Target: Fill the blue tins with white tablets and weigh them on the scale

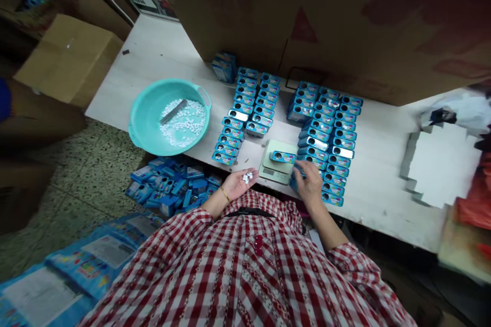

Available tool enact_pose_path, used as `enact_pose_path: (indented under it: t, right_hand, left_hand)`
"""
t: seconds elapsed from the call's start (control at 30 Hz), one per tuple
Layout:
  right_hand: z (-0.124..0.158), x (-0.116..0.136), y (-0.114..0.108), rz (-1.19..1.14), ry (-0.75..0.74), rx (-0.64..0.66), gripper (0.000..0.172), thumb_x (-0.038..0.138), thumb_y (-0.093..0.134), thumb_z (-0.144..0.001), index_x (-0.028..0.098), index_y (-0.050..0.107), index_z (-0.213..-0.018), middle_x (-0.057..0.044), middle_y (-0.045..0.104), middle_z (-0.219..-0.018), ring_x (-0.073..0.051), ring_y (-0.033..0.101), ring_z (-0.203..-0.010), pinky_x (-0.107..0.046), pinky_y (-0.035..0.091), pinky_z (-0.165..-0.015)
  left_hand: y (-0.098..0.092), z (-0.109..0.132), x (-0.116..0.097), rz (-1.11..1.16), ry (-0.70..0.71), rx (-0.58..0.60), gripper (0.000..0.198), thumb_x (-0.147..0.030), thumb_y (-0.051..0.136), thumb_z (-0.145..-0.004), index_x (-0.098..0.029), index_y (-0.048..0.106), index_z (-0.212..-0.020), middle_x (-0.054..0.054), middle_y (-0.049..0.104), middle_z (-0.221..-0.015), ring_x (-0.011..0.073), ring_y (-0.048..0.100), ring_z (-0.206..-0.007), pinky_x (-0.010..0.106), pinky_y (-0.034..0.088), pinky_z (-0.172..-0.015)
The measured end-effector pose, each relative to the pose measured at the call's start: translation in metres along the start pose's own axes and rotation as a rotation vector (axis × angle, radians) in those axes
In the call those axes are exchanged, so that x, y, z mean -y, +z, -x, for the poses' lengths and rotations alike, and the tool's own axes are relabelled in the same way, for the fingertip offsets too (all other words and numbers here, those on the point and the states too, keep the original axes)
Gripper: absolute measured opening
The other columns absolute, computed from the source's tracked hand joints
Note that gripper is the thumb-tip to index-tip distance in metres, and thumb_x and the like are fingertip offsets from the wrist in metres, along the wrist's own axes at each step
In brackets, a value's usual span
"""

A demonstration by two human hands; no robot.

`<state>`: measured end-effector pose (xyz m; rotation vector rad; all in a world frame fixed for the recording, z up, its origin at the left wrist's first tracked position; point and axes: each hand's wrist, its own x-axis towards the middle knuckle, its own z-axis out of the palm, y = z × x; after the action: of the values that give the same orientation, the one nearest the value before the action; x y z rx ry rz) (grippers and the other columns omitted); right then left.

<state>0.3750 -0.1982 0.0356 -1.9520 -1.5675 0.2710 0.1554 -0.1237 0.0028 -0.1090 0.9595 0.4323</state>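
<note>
Left of the scale point(273, 176), we see a green bowl point(148, 117) of white pellets point(192, 124). Nearer the scale, our left hand point(238, 184) spreads palm up, bearing a few pellets point(247, 178). On the scale sits a blue box point(284, 157). At its right end our right hand point(310, 180) curls; we cannot tell whether it grips. Right of the scale stand rows of boxes point(324, 148).

A small workshop: rows of blue containers point(321, 126), a scale point(275, 167), a basin point(148, 117) of white pellets point(190, 125), big cardboard boxes point(63, 59).
</note>
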Motion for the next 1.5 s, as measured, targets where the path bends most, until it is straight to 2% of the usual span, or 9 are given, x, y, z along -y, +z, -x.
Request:
enact_pose_path:
  t: [0.13,0.2,0.57,0.7,0.83,1.03,1.23,1.37,1.5]
  right_hand:
    - [0.014,0.051,0.028,0.065,-0.277,0.404,0.031,0.024,0.041,-0.085,0.016,0.051,-0.114,-0.01,0.057,-0.104,-0.02,0.051,-0.092,-0.033,0.047,-0.079]
    - [0.016,0.069,0.041,0.107,-0.347,0.503,0.03,0.02,0.042,-0.084,0.014,0.052,-0.111,-0.01,0.057,-0.102,-0.02,0.051,-0.087,-0.032,0.047,-0.075]
    - [0.017,0.082,0.063,0.086,-0.472,0.594,0.016,0.01,0.045,-0.08,0.018,0.055,-0.091,-0.004,0.056,-0.089,-0.016,0.05,-0.077,-0.024,0.043,-0.058]
    - [0.018,0.084,0.06,0.029,-0.45,0.561,0.011,0.015,0.046,-0.081,0.019,0.054,-0.087,-0.002,0.056,-0.086,-0.014,0.051,-0.076,-0.023,0.044,-0.057]
    - [0.01,0.068,0.039,-0.045,-0.374,0.477,0.014,0.02,0.042,-0.085,0.018,0.053,-0.093,-0.003,0.056,-0.087,-0.012,0.053,-0.079,-0.022,0.047,-0.068]
    - [-0.025,0.022,0.015,-0.054,-0.081,0.169,0.019,0.021,0.041,-0.085,0.018,0.057,-0.094,-0.007,0.056,-0.09,-0.016,0.056,-0.083,-0.028,0.048,-0.071]
    - [-0.042,0.009,0.026,0.034,-0.104,0.181,0.023,0.024,0.043,-0.085,0.018,0.06,-0.099,-0.008,0.06,-0.09,-0.018,0.058,-0.083,-0.029,0.048,-0.072]
    - [-0.04,0.003,0.012,-0.068,-0.106,0.06,0.021,0.023,0.043,-0.085,0.019,0.061,-0.096,-0.006,0.062,-0.086,-0.015,0.058,-0.083,-0.027,0.048,-0.076]
    - [-0.037,-0.014,-0.01,-0.052,-0.005,-0.125,0.017,0.023,0.047,-0.083,0.02,0.063,-0.09,-0.004,0.063,-0.085,-0.015,0.059,-0.082,-0.03,0.047,-0.076]
  left_hand:
    - [0.003,0.004,0.006,-0.04,-0.045,0.054,0.022,-0.012,0.042,-0.081,-0.006,0.062,-0.089,0.012,0.066,-0.084,0.0168,0.061,-0.083,0.03,0.047,-0.078]
    - [0.005,0.007,0.008,-0.041,-0.052,0.042,0.024,-0.015,0.04,-0.083,-0.007,0.062,-0.089,0.01,0.066,-0.08,0.015,0.061,-0.077,0.029,0.047,-0.076]
    - [-0.007,0.022,0.007,-0.021,-0.107,-0.079,0.021,-0.014,0.041,-0.084,-0.011,0.056,-0.07,0.002,0.059,-0.06,0.0085,0.056,-0.055,0.022,0.047,-0.062]
    - [-0.007,0.022,0.008,-0.035,-0.114,-0.03,0.022,-0.013,0.04,-0.084,-0.01,0.057,-0.07,0.003,0.06,-0.061,0.0091,0.056,-0.056,0.024,0.047,-0.066]
    - [-0.008,0.018,0.008,-0.063,-0.124,0.052,0.02,-0.014,0.041,-0.082,-0.007,0.06,-0.078,0.008,0.064,-0.07,0.0135,0.061,-0.068,0.029,0.046,-0.077]
    - [-0.004,0.016,0.006,-0.128,-0.145,0.083,0.026,-0.018,0.042,-0.082,-0.003,0.061,-0.092,0.017,0.065,-0.093,0.0215,0.061,-0.09,0.034,0.04,-0.088]
    - [-0.006,0.016,0.005,-0.125,-0.111,0.093,0.026,-0.017,0.043,-0.082,-0.003,0.061,-0.092,0.018,0.065,-0.095,0.0214,0.061,-0.092,0.034,0.041,-0.088]
    - [-0.01,0.017,0.004,-0.085,-0.102,0.08,0.024,-0.016,0.044,-0.081,-0.004,0.062,-0.091,0.017,0.065,-0.094,0.0207,0.061,-0.091,0.034,0.041,-0.089]
    - [-0.011,0.016,0.002,-0.026,-0.044,0.04,0.02,-0.013,0.046,-0.078,-0.004,0.063,-0.087,0.016,0.066,-0.09,0.0202,0.06,-0.094,0.032,0.042,-0.091]
